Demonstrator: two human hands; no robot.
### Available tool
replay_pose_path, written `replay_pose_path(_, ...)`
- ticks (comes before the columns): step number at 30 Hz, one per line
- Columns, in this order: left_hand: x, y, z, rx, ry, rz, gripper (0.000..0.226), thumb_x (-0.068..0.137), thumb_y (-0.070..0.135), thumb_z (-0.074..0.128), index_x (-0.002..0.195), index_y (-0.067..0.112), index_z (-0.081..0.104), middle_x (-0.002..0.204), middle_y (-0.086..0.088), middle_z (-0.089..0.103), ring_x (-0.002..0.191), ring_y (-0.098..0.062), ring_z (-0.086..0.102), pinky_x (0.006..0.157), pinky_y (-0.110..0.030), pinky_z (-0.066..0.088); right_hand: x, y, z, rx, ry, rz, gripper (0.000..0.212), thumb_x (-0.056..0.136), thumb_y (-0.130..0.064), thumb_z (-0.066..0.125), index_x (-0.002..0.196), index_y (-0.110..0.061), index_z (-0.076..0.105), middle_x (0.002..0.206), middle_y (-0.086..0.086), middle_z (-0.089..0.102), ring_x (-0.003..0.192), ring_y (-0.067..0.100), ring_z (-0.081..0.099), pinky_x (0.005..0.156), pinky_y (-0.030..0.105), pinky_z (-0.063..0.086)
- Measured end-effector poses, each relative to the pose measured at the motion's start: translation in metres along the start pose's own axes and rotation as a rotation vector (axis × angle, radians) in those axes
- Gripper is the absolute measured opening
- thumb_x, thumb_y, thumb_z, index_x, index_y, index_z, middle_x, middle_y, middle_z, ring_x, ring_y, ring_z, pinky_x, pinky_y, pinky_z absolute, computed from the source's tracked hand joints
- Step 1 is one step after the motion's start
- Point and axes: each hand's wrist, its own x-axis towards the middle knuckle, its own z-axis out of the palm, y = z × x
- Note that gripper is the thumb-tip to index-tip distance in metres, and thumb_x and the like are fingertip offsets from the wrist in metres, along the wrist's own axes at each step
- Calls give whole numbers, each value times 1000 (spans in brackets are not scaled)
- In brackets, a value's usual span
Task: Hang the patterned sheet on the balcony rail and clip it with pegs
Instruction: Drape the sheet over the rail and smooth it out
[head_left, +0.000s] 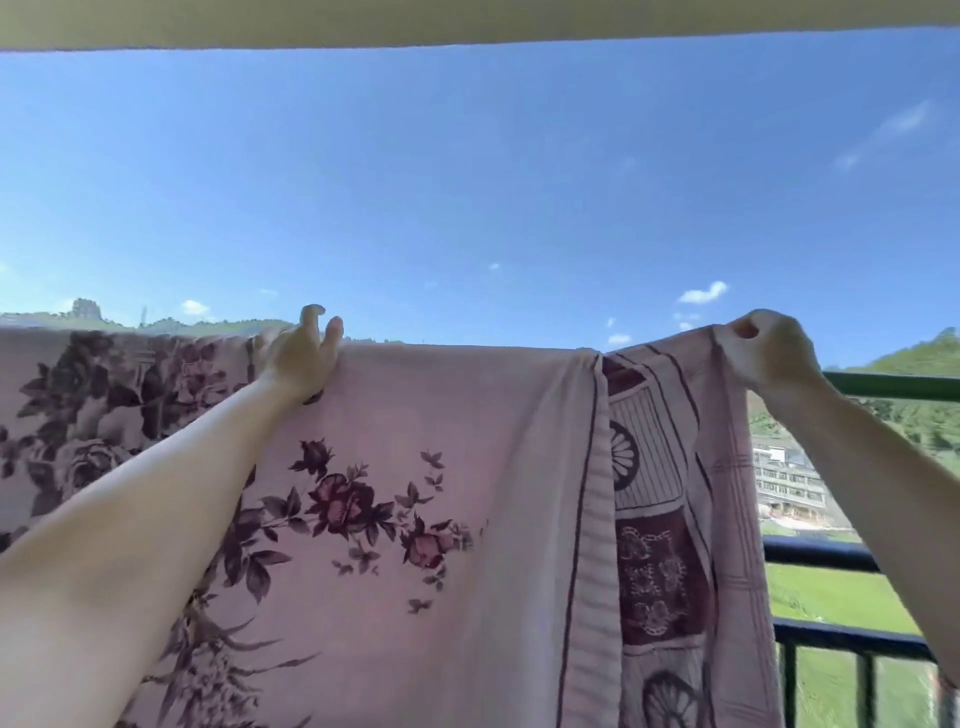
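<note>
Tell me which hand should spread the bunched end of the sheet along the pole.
Probably the right hand: it already pinches the bunched sheet edge beside the bare green pole. The left hand lies with straight fingers on the draped part, steadying it.

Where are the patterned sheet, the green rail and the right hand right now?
patterned sheet (415, 467): head view, on the pink floral panel hanging below the top fold.
green rail (893, 385): head view, on the bare stretch right of the sheet.
right hand (769, 348): head view, on the knuckles gripping the sheet's bunched edge.

Sheet (415, 467) draped over rail (893, 385), left hand (301, 358) atop, right hand (769, 353) at its right edge
</note>
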Motion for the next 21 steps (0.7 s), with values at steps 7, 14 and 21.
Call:
replay_pose_path(7,-77,135,33,-24,97,487,45,93,34,22,131,14,39,107,-6,64,112,-24,53,116,-49,-1,-9,1,-1,143,-72,-84,20,87,-25,55,91,-6,61,86,8,59,80,25,54,70,30,40)
replay_pose_path(14,-113,216,79,-173,-32,380,38,98,28,24,131,13,36,66,1,55,94,-17,55,114,-37,10,-5,26,-30,117,-54,-76,22,90,-20,53,94,0,59,86,9,56,82,25,51,71,30,38)
replay_pose_path(21,-112,217,80,-126,44,224,39,98,29,22,130,13,37,73,-7,61,97,-30,55,99,-39,23,29,48,-62,328,-139,122,15,89,-22,48,77,-14,48,73,3,49,76,25,50,68,35,41)
